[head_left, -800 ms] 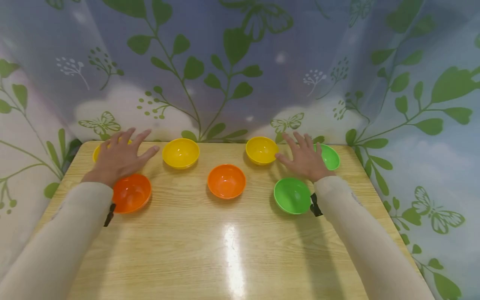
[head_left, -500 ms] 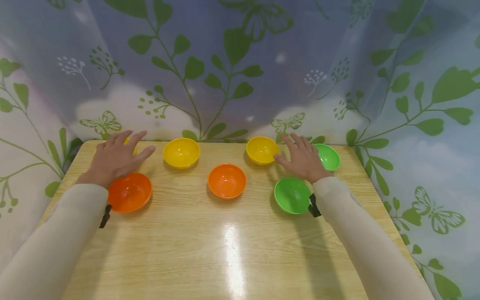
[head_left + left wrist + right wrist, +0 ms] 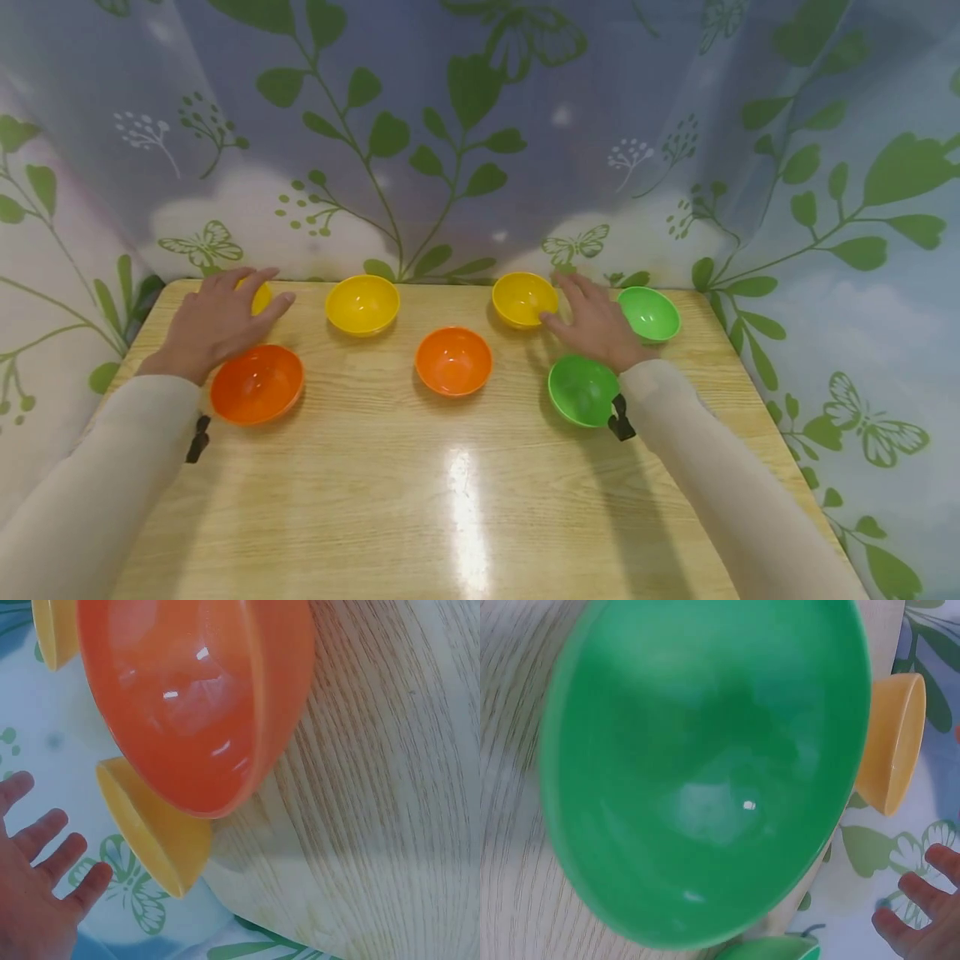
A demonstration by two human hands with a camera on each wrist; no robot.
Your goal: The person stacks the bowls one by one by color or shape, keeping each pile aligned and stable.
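My left hand (image 3: 213,325) hovers over the far-left yellow bowl (image 3: 261,298), mostly hiding it, with an orange bowl (image 3: 258,385) just below the wrist. In the left wrist view its fingers (image 3: 52,832) are spread and hold nothing, apart from the yellow bowl (image 3: 161,832). My right hand (image 3: 596,327) reaches between a yellow bowl (image 3: 523,300) and a light green bowl (image 3: 651,315), its thumb overlapping the yellow rim. Below it sits a darker green bowl (image 3: 581,390), partly covered by the wrist strap. Loosely extended right fingers (image 3: 922,896) show in the right wrist view.
Another yellow bowl (image 3: 363,305) stands at the back, left of centre, and an orange bowl (image 3: 453,362) in the middle. All rest on a wood-grain table (image 3: 360,492). A leaf-patterned curtain (image 3: 420,192) hangs right behind its far edge.
Both hands have shifted left and lowered slightly. The left one uncovers more of the orange bowl; the right one comes off the light green bowl and overlaps the yellow bowl's rim more. The bowls stay put.
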